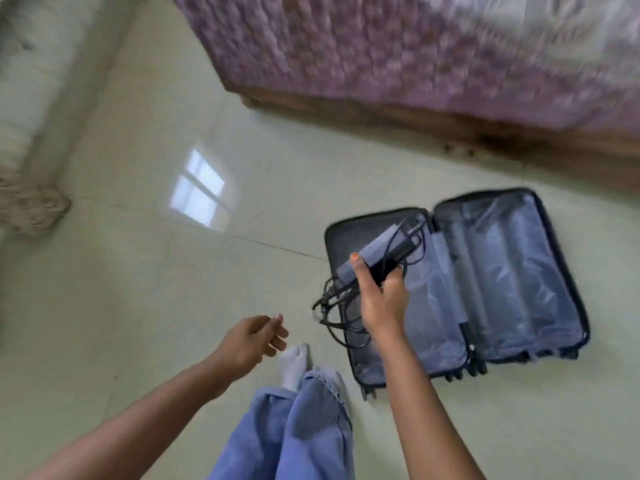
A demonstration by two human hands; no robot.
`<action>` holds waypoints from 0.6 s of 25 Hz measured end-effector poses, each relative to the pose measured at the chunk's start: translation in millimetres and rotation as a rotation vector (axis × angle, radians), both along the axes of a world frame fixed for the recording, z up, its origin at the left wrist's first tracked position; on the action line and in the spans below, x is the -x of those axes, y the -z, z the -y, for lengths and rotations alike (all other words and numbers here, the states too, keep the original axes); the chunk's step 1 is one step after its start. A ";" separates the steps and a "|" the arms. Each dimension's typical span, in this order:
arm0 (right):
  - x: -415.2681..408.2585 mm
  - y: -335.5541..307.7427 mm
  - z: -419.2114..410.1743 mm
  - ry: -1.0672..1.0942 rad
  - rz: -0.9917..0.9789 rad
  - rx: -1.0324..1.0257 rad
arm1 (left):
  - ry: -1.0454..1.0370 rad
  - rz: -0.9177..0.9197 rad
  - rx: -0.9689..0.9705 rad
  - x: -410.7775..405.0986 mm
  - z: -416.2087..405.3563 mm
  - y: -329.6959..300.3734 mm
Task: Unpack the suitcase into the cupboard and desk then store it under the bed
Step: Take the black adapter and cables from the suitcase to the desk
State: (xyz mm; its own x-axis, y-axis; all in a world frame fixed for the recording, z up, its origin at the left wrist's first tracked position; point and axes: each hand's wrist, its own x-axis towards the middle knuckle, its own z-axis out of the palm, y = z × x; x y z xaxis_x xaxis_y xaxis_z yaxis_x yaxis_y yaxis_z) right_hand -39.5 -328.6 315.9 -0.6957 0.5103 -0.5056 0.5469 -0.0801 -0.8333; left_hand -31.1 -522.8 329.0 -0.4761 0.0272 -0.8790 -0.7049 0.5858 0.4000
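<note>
A dark suitcase (502,271) lies open flat on the floor, both grey-lined halves showing nothing inside. My right hand (381,296) grips a black power adapter (381,251) above the left half, its tangled black cables (332,306) dangling below the hand. My left hand (252,337) hangs in the air to the left with loosely curled fingers, holding nothing. The bed (415,64), with a purple patterned cover and wooden frame, stands just beyond the suitcase.
Glossy pale tiled floor (173,271) spreads to the left. A pale piece of furniture (41,81) and a beige rope-like bundle (31,209) sit at the far left. My legs in blue jeans and white socks (294,362) stand beside the suitcase.
</note>
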 end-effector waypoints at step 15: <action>-38.8 -459.4 295.7 -1.229 -0.316 0.893 | -1.191 -0.783 -1.169 -114.4 237.6 -319.0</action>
